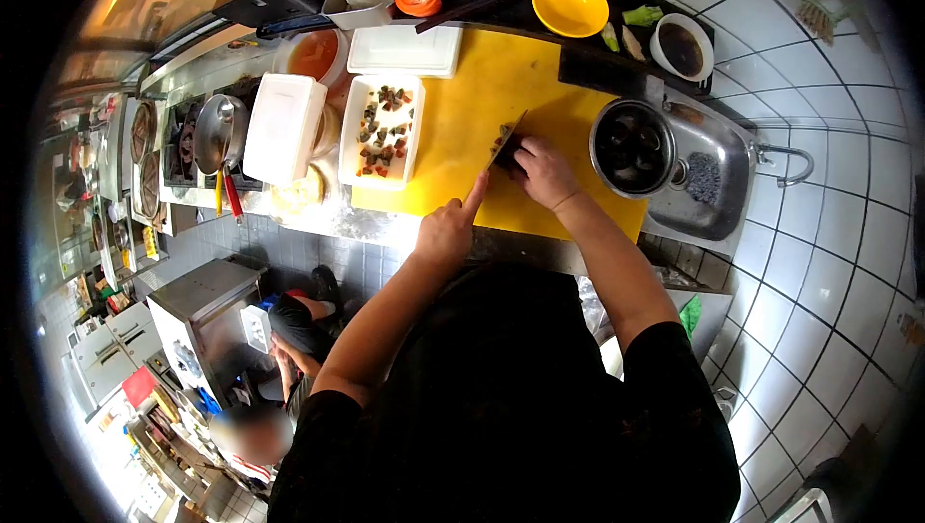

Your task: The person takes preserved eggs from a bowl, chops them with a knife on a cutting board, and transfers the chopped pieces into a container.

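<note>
Near: left hand (445, 232) closed on the knife (507, 139), forefinger stretched along it; right hand (544, 172) to its right, fingers bent in close to the blade; a dark patch lies under those fingertips, but shadow hides whether they pinch food, so cannot tell.

Risk, judged: a fingertip nick, if the right fingers creep under the edge or the blade tips right; also pieces scattering, if the knife sweeps left too fast, or a slip, if the yellow board (453, 118) is wet.

Position of food: small dark pieces (501, 137) lie along the blade's left side, beyond the left grip and left of the right fingertips; contact with the steel not resolved.

Farther out: white tray (381, 182) of cut pieces, left; metal bowl (594, 149) with dark contents, right, beside the sink (732, 217); yellow bowl (570, 5), far.
</note>
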Tool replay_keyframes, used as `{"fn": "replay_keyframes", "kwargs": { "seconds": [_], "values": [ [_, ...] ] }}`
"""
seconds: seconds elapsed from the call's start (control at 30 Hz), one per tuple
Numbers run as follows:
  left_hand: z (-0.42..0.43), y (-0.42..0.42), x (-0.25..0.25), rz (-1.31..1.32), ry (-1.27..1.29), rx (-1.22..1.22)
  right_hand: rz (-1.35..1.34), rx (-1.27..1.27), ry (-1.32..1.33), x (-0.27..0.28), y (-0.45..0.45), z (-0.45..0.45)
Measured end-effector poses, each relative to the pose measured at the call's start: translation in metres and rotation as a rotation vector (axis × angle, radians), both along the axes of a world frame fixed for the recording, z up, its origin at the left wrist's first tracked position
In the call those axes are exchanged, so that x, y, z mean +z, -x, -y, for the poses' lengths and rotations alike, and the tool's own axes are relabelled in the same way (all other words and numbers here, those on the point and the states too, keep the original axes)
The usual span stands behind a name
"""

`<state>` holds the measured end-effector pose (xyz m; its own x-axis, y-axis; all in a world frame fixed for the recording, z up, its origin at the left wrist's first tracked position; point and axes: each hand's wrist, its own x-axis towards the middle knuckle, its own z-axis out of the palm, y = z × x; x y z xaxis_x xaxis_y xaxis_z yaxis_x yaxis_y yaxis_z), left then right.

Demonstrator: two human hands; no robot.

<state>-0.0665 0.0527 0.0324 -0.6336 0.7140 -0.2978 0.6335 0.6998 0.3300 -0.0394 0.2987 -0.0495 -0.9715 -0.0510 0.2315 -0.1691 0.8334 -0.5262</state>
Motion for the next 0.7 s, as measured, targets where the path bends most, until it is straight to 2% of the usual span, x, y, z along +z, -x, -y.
{"fn": "replay_keyframes", "kwargs": {
  "seconds": [0.17,0.23,0.37,0.63,0.7],
  "values": [
    [-0.002,0.004,0.018,0.013,-0.008,0.021,-0.009,0.007,0.036,-0.009,0.0,-0.002],
    [-0.001,0.001,0.027,0.025,-0.006,0.012,-0.004,-0.007,0.108,0.011,0.0,0.001],
    [0.0,0.003,0.031,0.065,0.006,0.003,-0.018,0.008,0.143,0.008,0.005,0.002],
    [-0.008,0.006,-0.007,-0.009,-0.038,-0.015,0.012,0.019,-0.007,0.003,-0.002,-0.004],
    [-0.008,0.006,-0.007,-0.013,-0.049,-0.005,0.055,0.025,0.032,0.005,-0.004,-0.005]
  ]
}}
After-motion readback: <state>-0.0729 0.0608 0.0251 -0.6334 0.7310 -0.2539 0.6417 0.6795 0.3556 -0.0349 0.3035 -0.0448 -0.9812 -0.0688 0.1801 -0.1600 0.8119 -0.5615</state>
